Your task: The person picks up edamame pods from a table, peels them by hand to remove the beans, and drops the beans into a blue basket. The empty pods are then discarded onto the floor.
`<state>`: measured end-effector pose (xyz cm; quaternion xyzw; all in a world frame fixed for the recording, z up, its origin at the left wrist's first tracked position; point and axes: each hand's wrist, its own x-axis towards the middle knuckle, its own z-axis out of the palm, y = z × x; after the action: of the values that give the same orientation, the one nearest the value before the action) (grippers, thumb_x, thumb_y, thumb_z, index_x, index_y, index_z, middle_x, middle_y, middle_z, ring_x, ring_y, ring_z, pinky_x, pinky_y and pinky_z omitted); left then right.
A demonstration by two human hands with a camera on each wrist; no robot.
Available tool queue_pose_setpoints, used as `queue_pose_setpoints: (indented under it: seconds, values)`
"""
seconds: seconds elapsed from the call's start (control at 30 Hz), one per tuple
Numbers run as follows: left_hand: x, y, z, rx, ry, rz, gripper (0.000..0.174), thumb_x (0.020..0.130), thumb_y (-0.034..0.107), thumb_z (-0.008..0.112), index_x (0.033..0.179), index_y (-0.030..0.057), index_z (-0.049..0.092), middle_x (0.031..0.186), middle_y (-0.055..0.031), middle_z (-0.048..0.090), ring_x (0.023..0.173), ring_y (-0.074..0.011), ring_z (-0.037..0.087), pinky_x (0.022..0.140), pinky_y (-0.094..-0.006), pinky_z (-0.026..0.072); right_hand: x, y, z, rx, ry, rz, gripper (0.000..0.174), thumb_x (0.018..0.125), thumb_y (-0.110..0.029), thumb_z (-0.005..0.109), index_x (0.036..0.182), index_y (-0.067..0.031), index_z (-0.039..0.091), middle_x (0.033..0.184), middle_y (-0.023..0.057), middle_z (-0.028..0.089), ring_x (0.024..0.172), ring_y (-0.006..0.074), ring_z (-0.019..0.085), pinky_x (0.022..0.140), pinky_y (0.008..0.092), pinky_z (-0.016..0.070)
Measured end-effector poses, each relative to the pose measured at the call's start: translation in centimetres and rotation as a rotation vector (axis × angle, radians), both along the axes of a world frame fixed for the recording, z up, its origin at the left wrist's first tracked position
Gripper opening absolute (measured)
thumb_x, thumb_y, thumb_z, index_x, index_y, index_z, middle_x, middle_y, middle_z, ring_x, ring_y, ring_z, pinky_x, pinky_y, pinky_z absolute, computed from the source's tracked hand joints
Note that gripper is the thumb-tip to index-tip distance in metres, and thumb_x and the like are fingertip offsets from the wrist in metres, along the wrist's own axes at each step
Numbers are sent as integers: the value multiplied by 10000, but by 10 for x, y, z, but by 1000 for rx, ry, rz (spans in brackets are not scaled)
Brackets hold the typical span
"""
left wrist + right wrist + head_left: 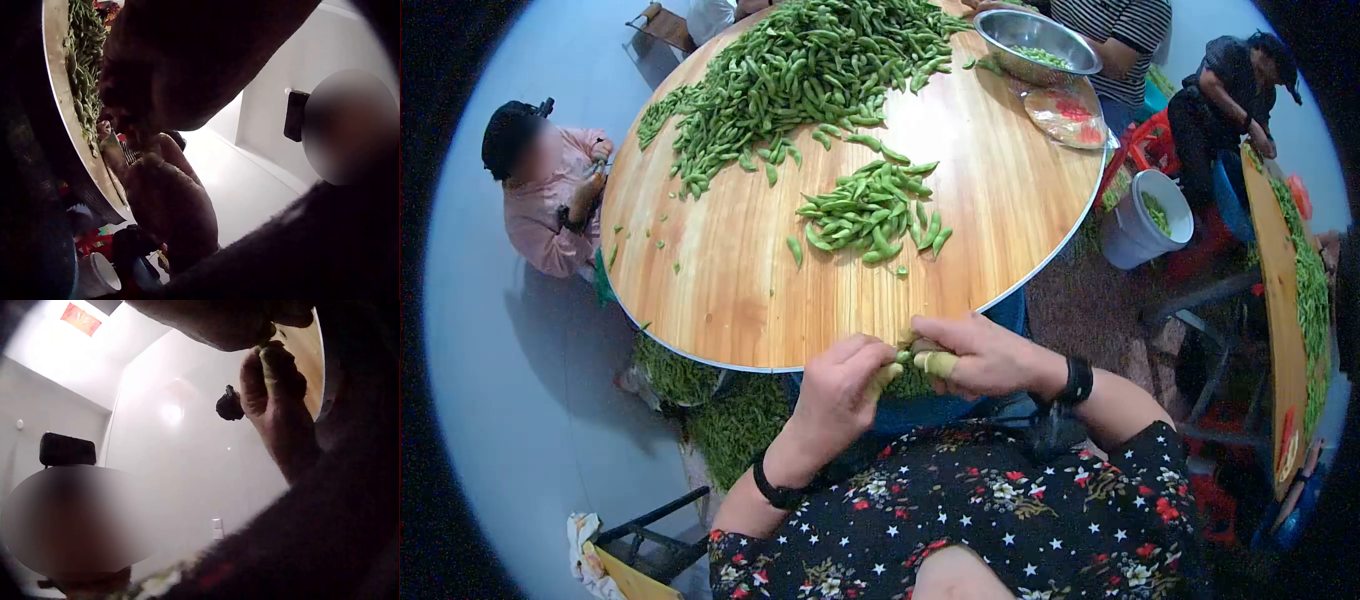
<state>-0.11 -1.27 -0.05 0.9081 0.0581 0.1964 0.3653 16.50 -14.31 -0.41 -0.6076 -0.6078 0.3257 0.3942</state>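
Just beyond the table's near edge, in the head view, my left hand and right hand meet fingertip to fingertip. Between them they pinch a small green soybean pod, mostly covered by the fingers. Pale yellow-green wraps show on both thumbs. A small pile of soybean pods lies in front of the hands on the round wooden table. Dim in the left wrist view is the right hand; the right wrist view shows the left hand with its wrapped thumb.
A large heap of pods covers the table's far side. Toward the back right stand a metal bowl and a plastic-wrapped packet. A white bucket is on the floor at right. Other people sit around, one person at left.
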Motion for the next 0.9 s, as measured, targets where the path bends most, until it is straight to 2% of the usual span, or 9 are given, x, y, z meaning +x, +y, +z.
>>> queue_pose_setpoints:
  seconds: [0.07, 0.1, 0.2, 0.4, 0.47, 0.57, 0.67, 0.8, 0.9]
  values:
    - [-1, 0, -2, 46, -50, -52, 158, 741, -4, 659, 886, -3, 596, 825, -139, 607, 731, -312, 610, 629, -366, 491, 9, 2, 11, -531, 647, 133, 175, 952, -240, 463, 1010, -78, 494, 659, 94, 581, 492, 206, 562, 409, 304, 414]
    - [-1, -1, -6, 121, -94, -67, 171, 723, 0, 658, 883, 9, 601, 830, -121, 606, 731, -292, 607, 622, -356, 493, 14, 3, 0, -537, 800, 211, 202, 974, -287, 446, 1025, -102, 511, 662, 22, 570, 471, 66, 491, 374, 212, 360]
    - [-2, 0, -5, 323, -127, -74, 195, 693, 21, 648, 885, 34, 611, 845, -86, 605, 736, -251, 597, 612, -331, 494, 17, 4, -12, -585, 982, 190, 217, 979, -302, 443, 1017, -101, 517, 654, 29, 568, 453, 75, 481, 377, 217, 357]
    - [3, -7, -5, 592, -173, 35, 228, 685, 68, 619, 913, 56, 618, 840, -45, 584, 723, -206, 564, 589, -307, 480, -4, 1, -23, -382, 835, -26, 159, 942, -238, 554, 915, -89, 508, 607, 5, 493, 494, 73, 480, 418, 242, 367]
    - [2, -9, -7, 609, -161, 90, 229, 692, 72, 619, 920, 54, 618, 823, -40, 574, 716, -199, 561, 581, -308, 476, -7, 2, -37, 105, 256, -109, 149, 903, -189, 596, 930, -52, 544, 610, -5, 504, 519, 84, 480, 457, 249, 366]
    - [3, -11, -15, 514, -49, 44, 209, 711, 62, 622, 919, 49, 610, 791, -49, 554, 686, -201, 558, 560, -321, 464, -9, -3, -20, 74, 46, -179, 161, 851, -147, 586, 854, -17, 492, 628, 125, 492, 597, 229, 561, 558, 362, 425]
    - [3, -15, -20, 386, -63, 54, 226, 705, 54, 695, 922, 63, 630, 734, -70, 568, 620, -234, 586, 520, -332, 469, -1, -7, -20, -136, 213, -123, 140, 834, -126, 575, 865, -15, 498, 657, 168, 515, 600, 287, 565, 565, 373, 435]
    - [-1, -16, -27, 168, 1, 70, 180, 791, 15, 659, 960, 46, 603, 795, -86, 613, 630, -215, 612, 554, -293, 486, 3, -12, -20, -30, 82, -95, 137, 838, -113, 559, 906, -3, 512, 684, 168, 548, 602, 295, 567, 583, 379, 456]
    - [0, -14, -26, -198, 17, 153, 143, 842, -11, 611, 978, 26, 587, 834, -61, 628, 683, -141, 609, 614, -249, 487, 1, -13, -16, -67, 169, -129, 191, 904, -121, 482, 1048, 4, 500, 690, 58, 605, 477, 137, 530, 462, 292, 421]
